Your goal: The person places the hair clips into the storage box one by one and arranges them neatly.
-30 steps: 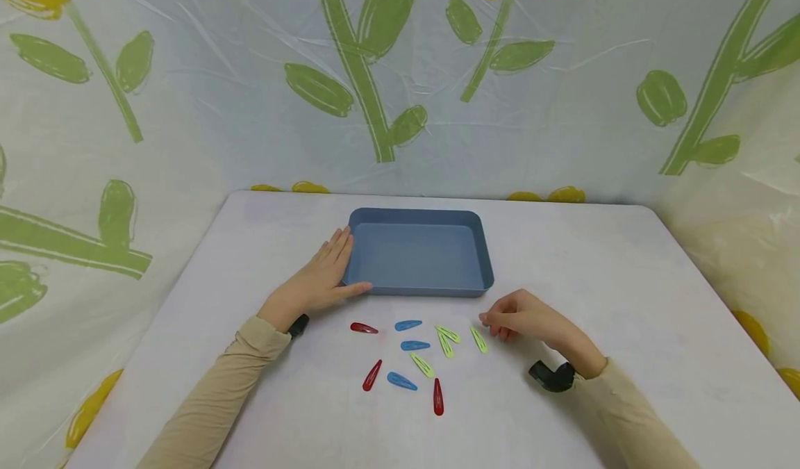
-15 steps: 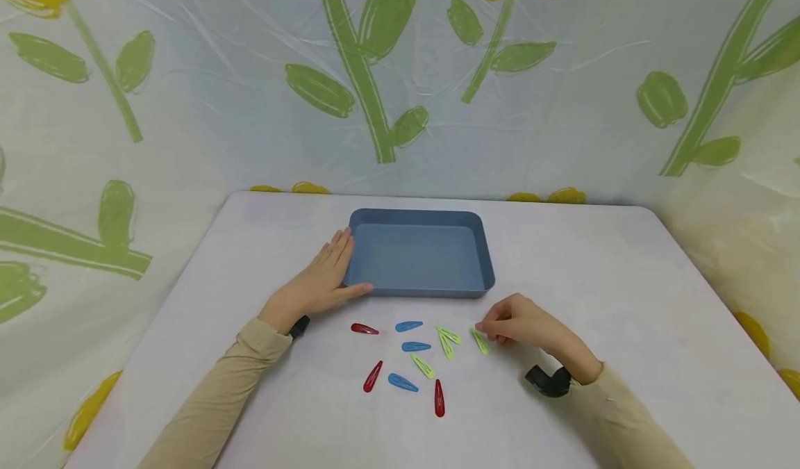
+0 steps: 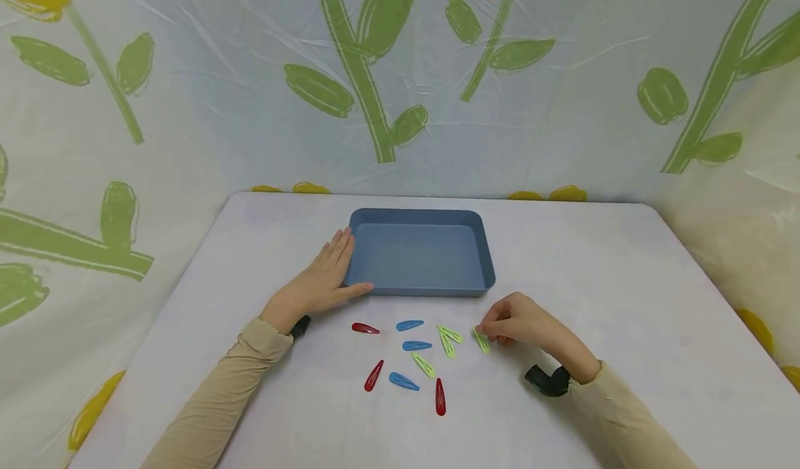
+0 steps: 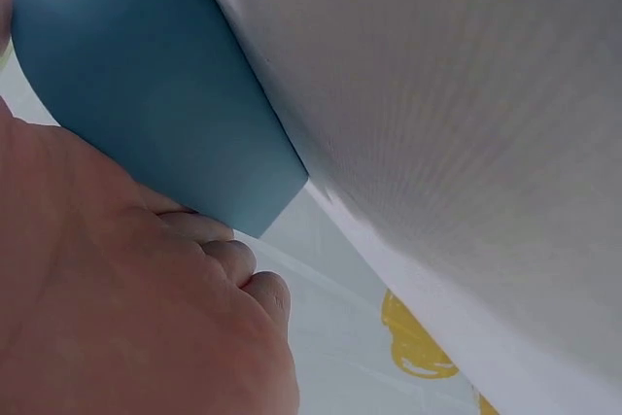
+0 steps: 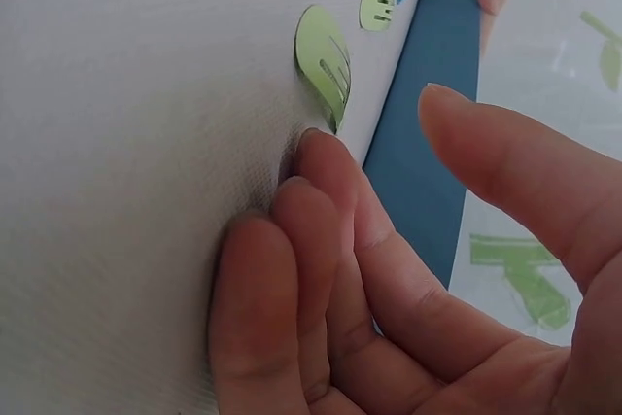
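My left hand [image 3: 319, 278] lies with straight fingers along the left wall of a shallow blue tray [image 3: 419, 257], its thumb against the front left corner. In the left wrist view, the fingers sit by the tray's side wall [image 4: 155, 85]. Bent fingers of my right hand [image 3: 525, 322] are at the narrow end of the rightmost lime-green snap hair clip [image 3: 482, 342]. Up close in the right wrist view, that clip [image 5: 324, 55] lies on the table just beyond the fingertips. The thumb [image 5: 466, 128] stands apart from the fingers, with nothing pinched between; whether a finger touches the clip is unclear.
Left of that clip lie several more snap hair clips: lime-green ones [image 3: 423, 365], blue ones [image 3: 417, 345] and red ones [image 3: 440, 397]. All rest on the white table [image 3: 581, 260], in front of the tray. A flower-printed sheet [image 3: 562, 128] hangs behind the table.
My right hand has shifted slightly left and toward me, bringing its fingertips to the rightmost green hair clip, then stays nearly still. The left hand and tray keep their places.
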`<state>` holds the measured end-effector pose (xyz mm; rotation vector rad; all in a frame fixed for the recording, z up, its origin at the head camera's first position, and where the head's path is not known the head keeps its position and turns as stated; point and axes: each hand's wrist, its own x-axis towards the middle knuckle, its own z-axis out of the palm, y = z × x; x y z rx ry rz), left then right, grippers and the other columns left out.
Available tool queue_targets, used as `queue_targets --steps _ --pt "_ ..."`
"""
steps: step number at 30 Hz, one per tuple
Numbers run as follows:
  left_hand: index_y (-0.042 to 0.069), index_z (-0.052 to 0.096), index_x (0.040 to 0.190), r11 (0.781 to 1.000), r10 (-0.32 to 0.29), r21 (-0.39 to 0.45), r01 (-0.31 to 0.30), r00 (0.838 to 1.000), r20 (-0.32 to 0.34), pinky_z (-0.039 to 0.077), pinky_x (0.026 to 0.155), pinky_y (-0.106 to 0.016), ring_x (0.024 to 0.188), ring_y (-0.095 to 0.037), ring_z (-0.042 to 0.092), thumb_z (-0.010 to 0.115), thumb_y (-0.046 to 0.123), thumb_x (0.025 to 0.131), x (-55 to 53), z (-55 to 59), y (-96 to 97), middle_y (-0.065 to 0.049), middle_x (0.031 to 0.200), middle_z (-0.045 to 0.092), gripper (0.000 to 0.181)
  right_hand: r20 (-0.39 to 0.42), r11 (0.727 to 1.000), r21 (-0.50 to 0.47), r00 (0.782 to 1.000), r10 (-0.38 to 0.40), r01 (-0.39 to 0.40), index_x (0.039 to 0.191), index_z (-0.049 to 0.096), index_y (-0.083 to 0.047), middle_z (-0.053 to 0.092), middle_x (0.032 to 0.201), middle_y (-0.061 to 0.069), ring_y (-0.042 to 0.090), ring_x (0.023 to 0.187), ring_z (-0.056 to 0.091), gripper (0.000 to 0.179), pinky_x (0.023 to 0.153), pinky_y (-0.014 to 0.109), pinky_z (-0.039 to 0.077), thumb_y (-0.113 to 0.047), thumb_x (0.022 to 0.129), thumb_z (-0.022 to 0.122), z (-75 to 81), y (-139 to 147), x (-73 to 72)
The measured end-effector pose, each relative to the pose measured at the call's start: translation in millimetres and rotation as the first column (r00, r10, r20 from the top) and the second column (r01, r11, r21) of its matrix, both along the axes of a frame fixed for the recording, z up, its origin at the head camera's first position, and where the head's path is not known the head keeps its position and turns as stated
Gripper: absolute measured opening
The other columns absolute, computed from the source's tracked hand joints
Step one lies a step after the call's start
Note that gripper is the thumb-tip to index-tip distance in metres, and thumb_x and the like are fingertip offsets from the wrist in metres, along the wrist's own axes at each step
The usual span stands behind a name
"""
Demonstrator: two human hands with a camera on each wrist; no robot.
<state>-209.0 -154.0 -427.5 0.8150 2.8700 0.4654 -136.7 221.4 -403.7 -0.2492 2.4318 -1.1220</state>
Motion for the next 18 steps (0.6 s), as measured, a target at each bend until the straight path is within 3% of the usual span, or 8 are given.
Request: queue_targets --steps 18 --pt "-0.006 -0.001 0.155 1.000 0.002 -0.011 -0.002 1.000 -0.003 0.004 0.121 -0.050 0.150 -0.030 -0.013 0.045 0.067 0.096 -1.4 -1.7 0.6 -0.019 0.164 -0.011 0.105 0.009 0.997 0.059 0.999 -0.047 0.046 0.075 0.072 -0.005 0.058 0.062 -0.002 0.012 0.057 0.051 0.016 0.054 0.026 0.046 -0.016 0.082 0.081 -2.1 -3.3 -0.1"
